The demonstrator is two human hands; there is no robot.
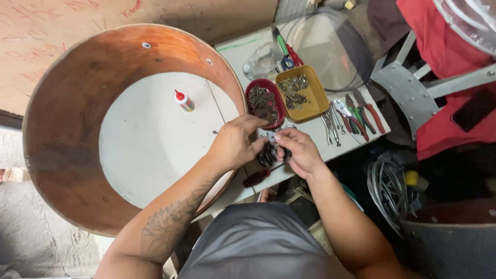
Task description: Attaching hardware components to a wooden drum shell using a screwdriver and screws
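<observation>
**Two hands on a small metal part at a cluttered counter**

At 9 o'clock a large round wooden drum shell (pixel 67 155) lies on the white counter (pixel 155 139), its brown wall ringing a small glue bottle with a red cap (pixel 184 101). At the centre, the left hand (pixel 235 142) and the right hand (pixel 297 150) meet, fingers closed on a small dark metal fitting (pixel 269 150); its exact shape cannot be told. Just above, toward 12 o'clock, sit a red oval bowl of metal hardware (pixel 264 102) and a yellow square tray of similar pieces (pixel 301 92). At 2 o'clock lie several pliers with red and green handles (pixel 354 118). Further right, red cloth (pixel 449 62) drapes over a grey metal frame (pixel 413 88); coiled wire (pixel 387 188) rests lower down at 4 o'clock.
</observation>
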